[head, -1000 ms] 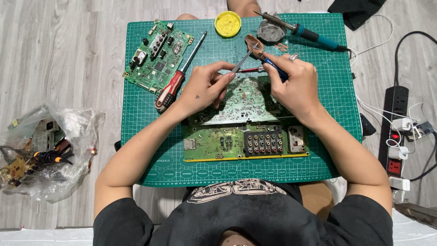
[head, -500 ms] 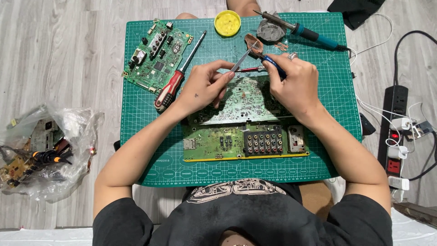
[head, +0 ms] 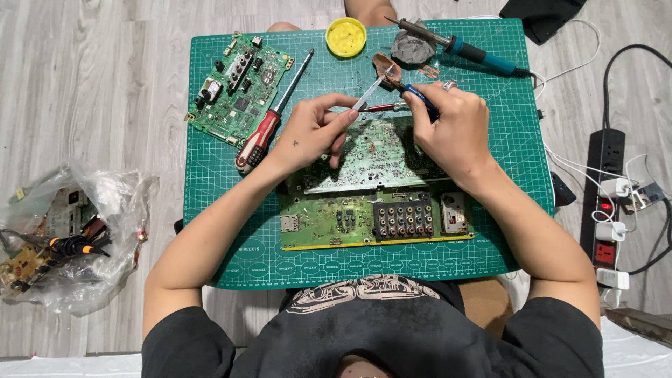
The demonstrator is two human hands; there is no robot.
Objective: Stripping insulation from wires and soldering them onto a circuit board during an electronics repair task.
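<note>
Gripping tweezers [head: 369,93] in pinched left hand [head: 316,133] fingers, right hand [head: 451,129] closed on a blue-handled tool [head: 418,99], over the circuit board [head: 378,150] mid-frame; steadying wrists seemed wise.

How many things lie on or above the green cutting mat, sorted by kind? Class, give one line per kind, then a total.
Circuit boards: 3 (small board, pale board, long board)
Screwdrivers: 1 (red-handled screwdriver)
Soldering irons: 1 (blue-handled iron)
Tweezers: 1, in the left hand
Pliers: 1, in the right hand
Yellow tins: 1
Total: 8
</note>
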